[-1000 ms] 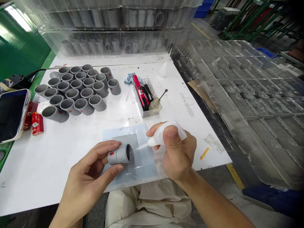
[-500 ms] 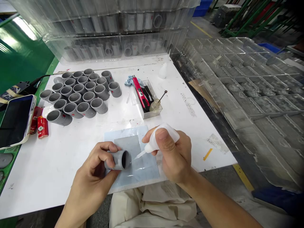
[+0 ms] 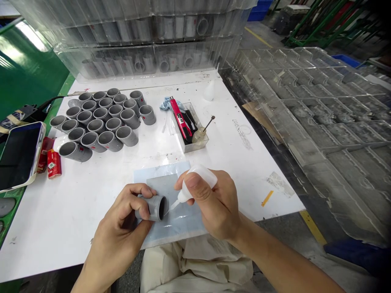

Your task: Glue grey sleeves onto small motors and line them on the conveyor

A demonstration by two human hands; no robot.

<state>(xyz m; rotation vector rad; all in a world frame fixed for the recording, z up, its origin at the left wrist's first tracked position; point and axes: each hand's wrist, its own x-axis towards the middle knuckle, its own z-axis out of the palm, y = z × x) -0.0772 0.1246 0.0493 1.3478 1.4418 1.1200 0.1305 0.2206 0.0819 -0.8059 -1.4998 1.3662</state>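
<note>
My left hand (image 3: 122, 228) grips a short grey pipe coupling (image 3: 154, 208) on its side, its open mouth turned to the right. My right hand (image 3: 214, 203) squeezes a small translucent white squeeze bottle (image 3: 195, 181); its thin nozzle tip touches the rim of the coupling's mouth. Both are held just above a pale blue mat (image 3: 180, 219) at the near edge of the white table (image 3: 76, 195).
A cluster of several grey couplings (image 3: 100, 122) lies at the back left. A clear box (image 3: 191, 128) holds a red cutter and a small jar with a brush. A phone (image 3: 16, 154) and red packets lie at the left edge. Clear trays stand behind and to the right.
My right hand has moved the bottle left until its nozzle meets the coupling's mouth. My left hand has turned the coupling slightly and holds it a little lower.
</note>
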